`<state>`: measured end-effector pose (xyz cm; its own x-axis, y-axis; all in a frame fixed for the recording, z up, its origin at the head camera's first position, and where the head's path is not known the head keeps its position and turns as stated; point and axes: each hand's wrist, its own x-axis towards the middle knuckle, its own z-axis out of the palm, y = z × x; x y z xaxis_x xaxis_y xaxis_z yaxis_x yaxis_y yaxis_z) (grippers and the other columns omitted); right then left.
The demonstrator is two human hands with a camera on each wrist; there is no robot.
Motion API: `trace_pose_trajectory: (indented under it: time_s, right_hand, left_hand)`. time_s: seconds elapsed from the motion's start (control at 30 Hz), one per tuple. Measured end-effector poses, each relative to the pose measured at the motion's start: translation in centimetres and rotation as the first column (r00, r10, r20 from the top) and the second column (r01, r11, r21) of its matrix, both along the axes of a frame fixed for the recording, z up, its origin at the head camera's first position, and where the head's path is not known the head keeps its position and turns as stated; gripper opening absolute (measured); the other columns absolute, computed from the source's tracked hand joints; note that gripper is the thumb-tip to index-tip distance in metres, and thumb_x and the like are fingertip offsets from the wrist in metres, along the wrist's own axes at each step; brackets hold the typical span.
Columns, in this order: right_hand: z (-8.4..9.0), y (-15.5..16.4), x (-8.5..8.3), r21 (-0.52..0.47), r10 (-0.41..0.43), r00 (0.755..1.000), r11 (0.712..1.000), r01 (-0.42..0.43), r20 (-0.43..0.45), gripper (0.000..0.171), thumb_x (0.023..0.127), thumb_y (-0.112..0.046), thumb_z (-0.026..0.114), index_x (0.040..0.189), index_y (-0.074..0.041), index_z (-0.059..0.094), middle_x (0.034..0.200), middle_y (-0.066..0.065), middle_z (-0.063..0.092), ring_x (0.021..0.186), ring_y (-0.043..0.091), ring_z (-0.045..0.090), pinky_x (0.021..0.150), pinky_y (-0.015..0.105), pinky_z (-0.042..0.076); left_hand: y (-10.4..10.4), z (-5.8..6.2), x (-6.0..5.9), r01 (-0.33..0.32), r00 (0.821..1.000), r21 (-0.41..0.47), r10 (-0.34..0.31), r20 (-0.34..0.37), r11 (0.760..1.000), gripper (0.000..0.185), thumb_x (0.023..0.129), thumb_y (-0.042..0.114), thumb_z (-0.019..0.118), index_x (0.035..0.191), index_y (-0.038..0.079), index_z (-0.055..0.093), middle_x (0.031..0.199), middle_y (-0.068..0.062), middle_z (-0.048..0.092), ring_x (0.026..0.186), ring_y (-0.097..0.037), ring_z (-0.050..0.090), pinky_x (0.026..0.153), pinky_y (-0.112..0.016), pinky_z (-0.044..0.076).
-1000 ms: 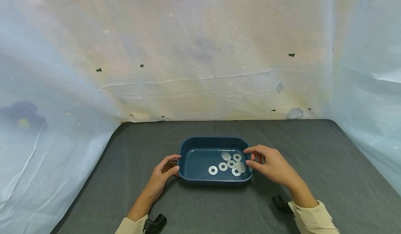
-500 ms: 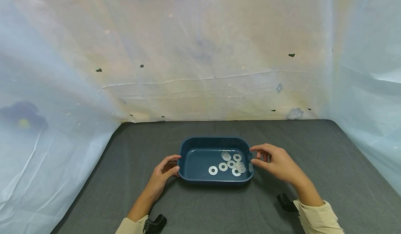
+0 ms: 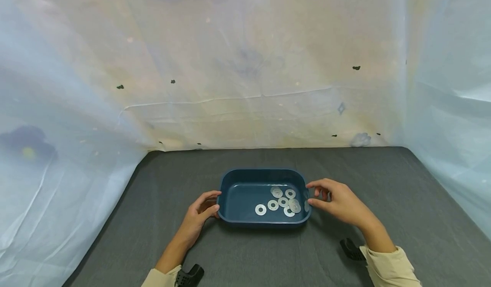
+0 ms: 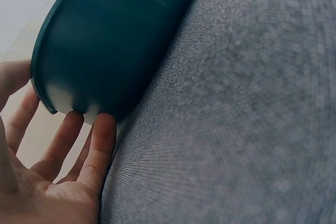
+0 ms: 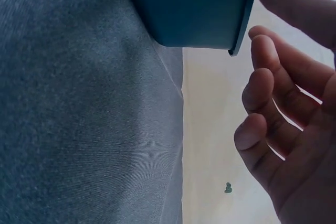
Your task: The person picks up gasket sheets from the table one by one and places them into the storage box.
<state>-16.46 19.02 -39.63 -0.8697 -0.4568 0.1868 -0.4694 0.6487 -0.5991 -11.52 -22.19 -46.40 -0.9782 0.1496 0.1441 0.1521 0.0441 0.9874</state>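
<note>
A dark blue rectangular tray (image 3: 245,225) sits on the grey cloth, with several flat metal washers (image 3: 261,210) spread over its right half, some overlapping. One washer (image 3: 307,206) stands against the right inner wall. My left hand (image 3: 195,218) rests its fingertips on the tray's left end; in the left wrist view its fairly straight fingers (image 4: 102,135) touch the outer wall beside the rim. At the opposite end, my right hand (image 3: 339,201) has its thumb and index fingertip right at the rim. Its other fingers (image 5: 260,85) are loosely bent, apart from the tray, and hold nothing.
The grey cloth (image 3: 268,261) covers the table. Pale patterned curtains (image 3: 261,65) hang behind it and along both sides. Black devices are strapped at both wrists, one (image 3: 350,249) below the right wrist, the other (image 3: 189,275) by the left sleeve.
My right hand has shifted slightly right, from over the tray's right rim to its outer edge, uncovering the washer at the right wall. The left hand and tray have stayed in place.
</note>
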Motion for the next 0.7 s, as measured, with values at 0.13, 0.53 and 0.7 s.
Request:
trace_pose_trajectory:
  time_s: [0.13,0.53,0.7]
  right_hand:
    - [0.0,0.1,-0.1,0.009,-0.005,1.0,1.0,0.005,0.015,0.036,0.089,-0.032,0.075,0.12,-0.015,0.068,0.088,-0.009,0.056,0.075,0.003,0.049,0.064,0.022,0.043]
    - [-0.1,0.1,0.0,0.018,0.004,1.0,1.0,-0.005,0.023,0.038,0.09,-0.034,0.074,0.122,-0.015,0.068,0.089,-0.01,0.057,0.074,0.003,0.05,0.063,0.022,0.044]
    - [0.0,0.2,0.0,0.041,-0.006,1.0,0.999,0.006,0.012,0.037,0.09,-0.033,0.074,0.122,-0.016,0.067,0.09,-0.01,0.058,0.075,0.002,0.05,0.063,0.022,0.044]
  left_hand:
    - [0.1,0.1,0.0,-0.003,1.0,-0.002,0.003,0.001,1.0,0.041,0.1,0.013,0.058,0.139,0.001,0.049,0.128,-0.009,0.051,0.098,-0.009,0.06,0.079,-0.028,0.056]
    - [-0.6,0.4,-0.1,0.041,0.999,-0.057,-0.042,-0.023,0.998,0.041,0.101,0.012,0.057,0.139,0.0,0.049,0.129,-0.014,0.054,0.091,-0.009,0.062,0.078,-0.03,0.057]
    - [-0.9,1.1,-0.4,0.052,0.998,-0.148,-0.056,-0.022,0.988,0.039,0.102,0.017,0.057,0.139,0.004,0.052,0.135,-0.023,0.053,0.094,-0.008,0.064,0.079,-0.03,0.057]
